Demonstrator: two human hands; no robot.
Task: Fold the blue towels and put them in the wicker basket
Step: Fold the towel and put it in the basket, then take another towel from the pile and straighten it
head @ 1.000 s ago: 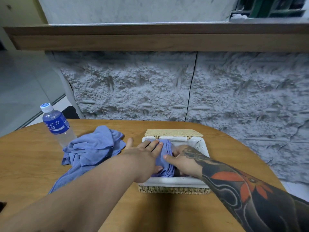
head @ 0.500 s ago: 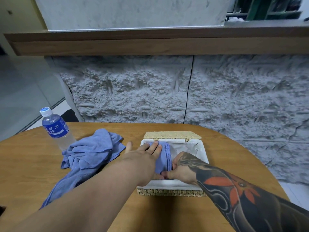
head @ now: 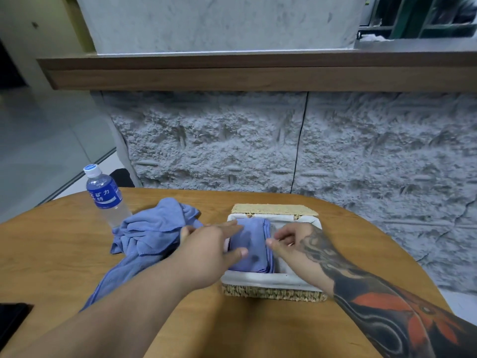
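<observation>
your left hand (head: 209, 250) lies flat, fingers straight, on the folded blue towel (head: 254, 244) in the wicker basket's (head: 273, 293) left half, likely seating it to spare room. your right hand (head: 291, 244), loosely curled and empty, sits at its right edge. unfolded towels (head: 149, 233) wait on the counter (head: 51, 254) beside the basket.

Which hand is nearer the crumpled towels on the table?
Left. The left hand lies right beside the crumpled towels; the right hand is farther right, over the wicker basket.

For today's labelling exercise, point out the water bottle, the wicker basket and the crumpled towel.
water bottle (head: 104, 196): head view, blue label.
wicker basket (head: 273, 293): head view, front wall.
crumpled towel (head: 152, 228): head view, middle.
</observation>
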